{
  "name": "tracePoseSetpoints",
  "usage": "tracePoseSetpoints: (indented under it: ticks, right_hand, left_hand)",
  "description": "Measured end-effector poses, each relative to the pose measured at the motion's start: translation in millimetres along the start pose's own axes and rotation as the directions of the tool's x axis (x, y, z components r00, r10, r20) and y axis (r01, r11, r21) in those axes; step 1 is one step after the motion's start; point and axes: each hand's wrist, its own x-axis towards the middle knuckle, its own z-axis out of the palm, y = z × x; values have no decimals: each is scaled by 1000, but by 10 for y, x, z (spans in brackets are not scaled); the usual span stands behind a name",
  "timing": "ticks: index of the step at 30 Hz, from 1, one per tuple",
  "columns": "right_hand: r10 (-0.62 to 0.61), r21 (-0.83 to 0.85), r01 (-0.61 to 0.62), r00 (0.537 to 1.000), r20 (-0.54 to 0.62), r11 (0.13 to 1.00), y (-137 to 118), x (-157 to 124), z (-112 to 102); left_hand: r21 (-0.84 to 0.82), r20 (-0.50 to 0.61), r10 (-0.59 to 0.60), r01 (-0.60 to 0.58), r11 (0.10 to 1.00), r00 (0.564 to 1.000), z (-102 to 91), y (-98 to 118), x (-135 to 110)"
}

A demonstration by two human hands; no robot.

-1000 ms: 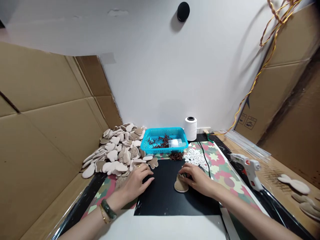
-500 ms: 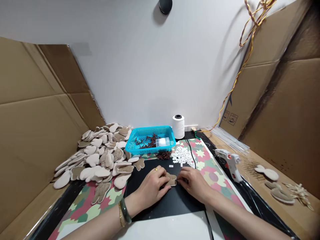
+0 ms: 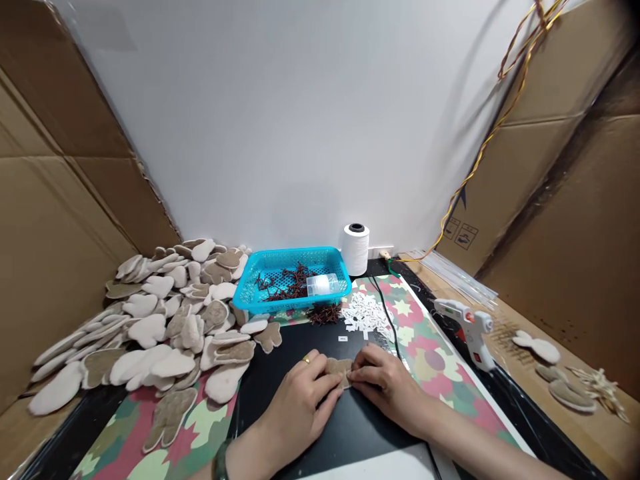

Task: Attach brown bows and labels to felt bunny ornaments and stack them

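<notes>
A small tan fabric piece [image 3: 339,369] lies on the black mat [image 3: 350,427] in front of me. My left hand [image 3: 300,400] rests on its left side with curled fingers pinching it; a ring shows on one finger. My right hand [image 3: 387,383] pinches the piece's right edge with its fingertips. Both hands meet over the piece at the mat's middle.
A big pile of beige and brown fabric shapes [image 3: 160,320] fills the left. Behind the mat stand a blue basket [image 3: 293,279] with dark twigs, a white thread spool [image 3: 356,249] and white paper bits [image 3: 367,313]. A glue gun [image 3: 470,327] lies right; cardboard walls flank both sides.
My left hand came in from the pile side and joined the right on the tan piece. The view tilted down and shifted, so the pile looks nearer.
</notes>
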Motion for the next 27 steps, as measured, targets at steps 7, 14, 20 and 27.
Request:
tracePoseSetpoints:
  ticks: [7, 14, 20, 27]
  right_hand:
    - [-59, -22, 59, 998, 5, 998, -77, 59, -35]
    - [-56, -30, 56, 998, 2, 998, -37, 42, 11]
    - [-102, -110, 101, 995, 1, 989, -17, 20, 51]
    - [-117, -149, 117, 993, 14, 982, -51, 56, 35]
  left_hand:
    - [-21, -6, -8, 8, 1000, 1000, 13, -4, 10]
    - [-71, -7, -49, 49, 996, 999, 20, -22, 4]
    - [-55, -20, -38, 37, 998, 999, 33, -15, -3]
    - [6, -1, -8, 8, 1000, 1000, 2, -2, 17]
